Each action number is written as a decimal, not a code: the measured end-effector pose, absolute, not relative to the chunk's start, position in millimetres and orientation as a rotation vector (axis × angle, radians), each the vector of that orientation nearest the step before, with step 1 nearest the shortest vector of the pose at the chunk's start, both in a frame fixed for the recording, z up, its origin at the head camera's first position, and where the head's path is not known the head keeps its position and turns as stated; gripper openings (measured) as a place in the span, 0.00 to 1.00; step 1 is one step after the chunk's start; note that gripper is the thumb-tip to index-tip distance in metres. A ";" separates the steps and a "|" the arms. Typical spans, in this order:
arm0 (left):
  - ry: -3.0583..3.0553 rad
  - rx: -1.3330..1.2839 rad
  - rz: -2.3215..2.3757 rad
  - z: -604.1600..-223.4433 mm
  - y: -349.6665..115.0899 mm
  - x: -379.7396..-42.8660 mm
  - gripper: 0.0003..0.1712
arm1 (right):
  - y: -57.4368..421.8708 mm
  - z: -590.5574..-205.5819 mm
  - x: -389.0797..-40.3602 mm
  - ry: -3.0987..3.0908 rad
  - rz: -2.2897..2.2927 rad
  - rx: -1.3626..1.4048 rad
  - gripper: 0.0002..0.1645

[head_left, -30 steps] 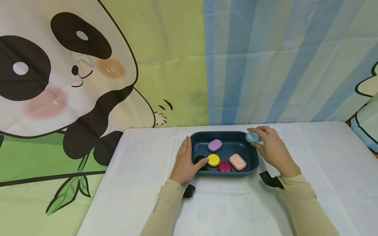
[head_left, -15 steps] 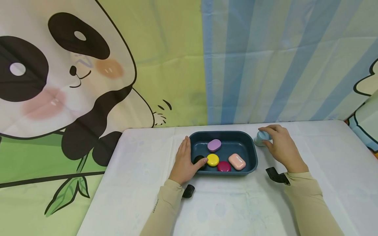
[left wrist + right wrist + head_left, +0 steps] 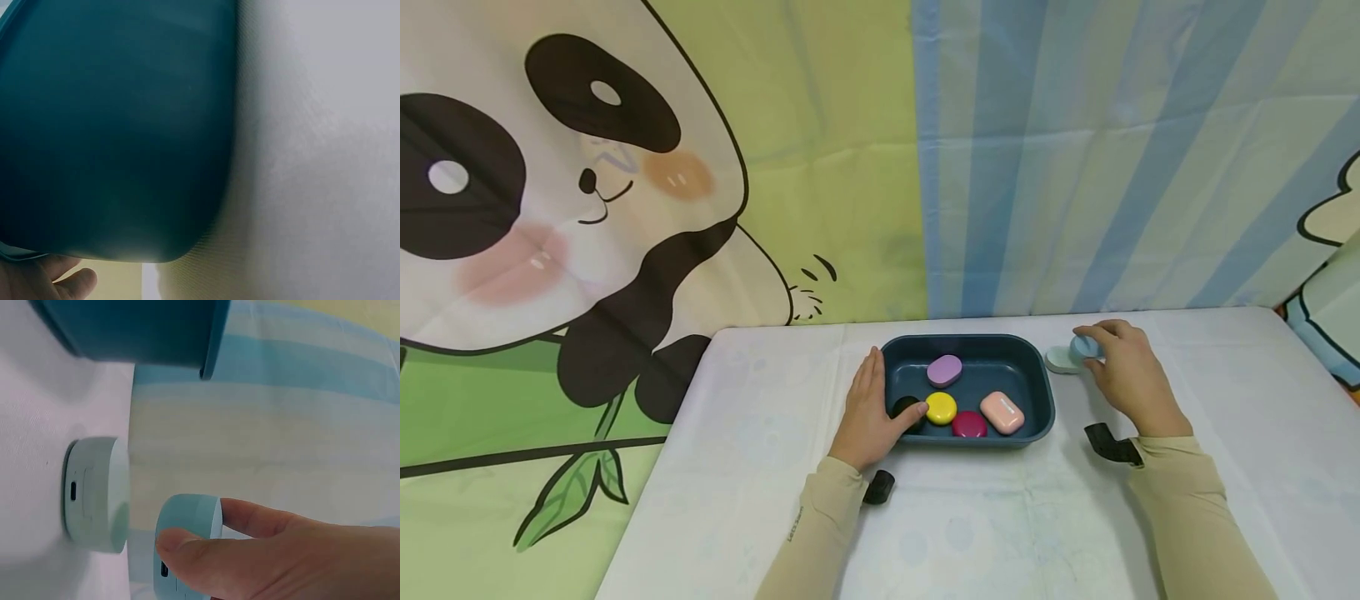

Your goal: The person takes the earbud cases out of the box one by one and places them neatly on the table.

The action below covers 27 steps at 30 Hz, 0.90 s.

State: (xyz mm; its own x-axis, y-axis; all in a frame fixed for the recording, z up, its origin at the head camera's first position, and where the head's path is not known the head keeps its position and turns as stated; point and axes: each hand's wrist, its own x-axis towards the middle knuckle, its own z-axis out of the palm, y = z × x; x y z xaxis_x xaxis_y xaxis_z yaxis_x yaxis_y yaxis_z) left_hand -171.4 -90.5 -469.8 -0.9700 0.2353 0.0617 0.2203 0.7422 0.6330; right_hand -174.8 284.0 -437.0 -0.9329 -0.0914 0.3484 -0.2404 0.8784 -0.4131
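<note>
In the head view a dark blue tray holds several small cases: a lilac one, a yellow one, a magenta one, a pink one and a partly hidden black one. My left hand rests against the tray's left end, fingers straight along the outer wall, thumb over the near corner. Pinched between thumb and fingers of my right hand is a light blue earbud case, held above the table. Left of it a pale green earbud case stands on the table.
The white-covered table meets a striped and panda-printed cloth backdrop just behind the tray. Black wrist mounts sit at both cuffs. The tray's right wall is close to the pale green earbud case.
My right hand has moved right with the light blue earbud case, from the tray's right rim past the pale green one, which now shows more fully. The left hand stays on the tray.
</note>
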 end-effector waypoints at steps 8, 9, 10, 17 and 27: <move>2.913 0.389 1.047 -470.5 -91.3 -171.3 0.64 | 296.0 -442.2 -174.9 -2.730 0.657 0.212 0.26; 2.916 0.394 1.051 -470.7 -91.3 -171.3 0.64 | 297.3 -442.9 -175.0 -2.736 0.663 0.200 0.26; 2.918 0.398 1.055 -471.0 -91.4 -171.3 0.64 | 298.7 -443.8 -175.5 -2.738 0.665 0.196 0.26; 2.920 0.406 1.063 -472.0 -91.1 -171.1 0.64 | 306.7 -452.4 -177.5 -2.772 0.669 0.147 0.25; 2.918 0.395 1.052 -470.3 -91.3 -170.5 0.64 | 309.5 -464.0 -181.4 -2.841 0.702 0.060 0.23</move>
